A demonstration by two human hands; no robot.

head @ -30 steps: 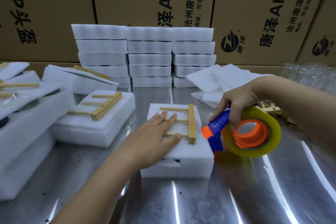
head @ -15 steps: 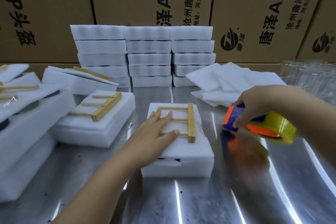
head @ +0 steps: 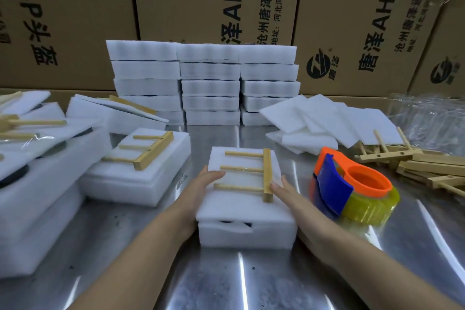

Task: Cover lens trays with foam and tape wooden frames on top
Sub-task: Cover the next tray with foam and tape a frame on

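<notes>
Head view, centre of frame: foam-covered lens tray (head: pixel 245 230) topped with wooden frame (head: pixel 267 173), seemingly taped already. Left hand (head: pixel 198 186) at its left edge, thumb on top, other fingers hidden. Right hand (head: pixel 286 192) straight-fingered against its right side. Tape dispenser (head: pixel 352 189) set down, right. Loose spare frames (head: pixel 422 167) far right, so probably more to do.

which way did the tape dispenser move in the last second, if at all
Yes. The tape dispenser shifted right, away from the foam-covered tray, and lies on the table, released by the right hand.

Contents of the lens tray (head: pixel 246 234) unseen beneath the foam sheet (head: pixel 239 205); clear plastic stack (head: pixel 427 113) blurry
</notes>
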